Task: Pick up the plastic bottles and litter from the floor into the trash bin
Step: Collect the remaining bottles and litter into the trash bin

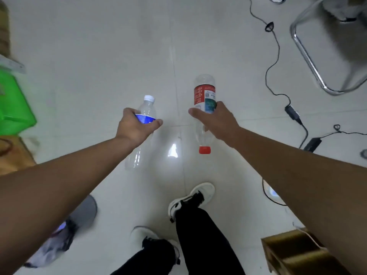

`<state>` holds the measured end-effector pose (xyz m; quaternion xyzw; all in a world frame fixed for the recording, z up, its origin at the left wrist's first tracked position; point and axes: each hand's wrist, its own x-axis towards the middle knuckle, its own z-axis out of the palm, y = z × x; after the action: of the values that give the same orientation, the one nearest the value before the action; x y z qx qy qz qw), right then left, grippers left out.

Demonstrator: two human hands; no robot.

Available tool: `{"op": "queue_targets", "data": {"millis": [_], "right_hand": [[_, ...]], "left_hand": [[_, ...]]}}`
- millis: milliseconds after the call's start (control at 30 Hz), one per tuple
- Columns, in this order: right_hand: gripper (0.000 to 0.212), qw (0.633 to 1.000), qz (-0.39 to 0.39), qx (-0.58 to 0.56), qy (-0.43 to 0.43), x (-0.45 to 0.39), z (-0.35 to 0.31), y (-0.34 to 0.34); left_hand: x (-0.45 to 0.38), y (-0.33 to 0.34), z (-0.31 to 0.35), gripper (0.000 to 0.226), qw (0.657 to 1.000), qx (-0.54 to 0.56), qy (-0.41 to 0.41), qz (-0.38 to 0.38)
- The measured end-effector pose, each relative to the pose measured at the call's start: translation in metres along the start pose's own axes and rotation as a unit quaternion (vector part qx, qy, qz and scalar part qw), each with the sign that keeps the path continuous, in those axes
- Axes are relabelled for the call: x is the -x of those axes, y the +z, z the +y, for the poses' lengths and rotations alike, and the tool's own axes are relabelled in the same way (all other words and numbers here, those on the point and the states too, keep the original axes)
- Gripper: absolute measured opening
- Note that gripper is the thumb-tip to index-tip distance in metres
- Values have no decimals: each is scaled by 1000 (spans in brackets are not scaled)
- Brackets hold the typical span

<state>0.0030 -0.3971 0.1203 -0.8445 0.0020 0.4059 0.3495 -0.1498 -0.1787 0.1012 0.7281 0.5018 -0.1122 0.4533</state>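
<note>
Bottles were already off the floor (99, 56), one in each hand. At the lower left, a grey bin (83, 211) with a bag in it sat partly hidden under the left forearm, near the person's feet. The left hand (135, 126) was closed around the blue-labelled bottle (145, 116), white cap pointing away, base toward the body. The right hand (216, 122) was wrapped around the red-labelled bottle (204, 96), its long axis running the other way, red cap toward the body. Judging by this, the bin lay behind and left of both hands, nearer the left, so that bottle would likely drop first.
</note>
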Motion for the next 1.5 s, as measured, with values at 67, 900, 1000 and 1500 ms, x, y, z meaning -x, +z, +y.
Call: {"op": "queue_targets", "data": {"millis": [67,900,1000,1500], "right_hand": [[81,1000,-8,0,-5,16,-4,37],[75,894,-342,286,-44,227,-70,545],[74,854,-339,377,-114,226,-77,599],[95,517,-248,669,-473,145,-7,800]], "left_hand": [[15,-24,-44,73,1000,8,-14,16],[258,-222,-567,71,794,417,-370,245],[243,-221,-578,76,768,434,-376,285],[60,-155,-621,86,734,349,-458,360]]}}
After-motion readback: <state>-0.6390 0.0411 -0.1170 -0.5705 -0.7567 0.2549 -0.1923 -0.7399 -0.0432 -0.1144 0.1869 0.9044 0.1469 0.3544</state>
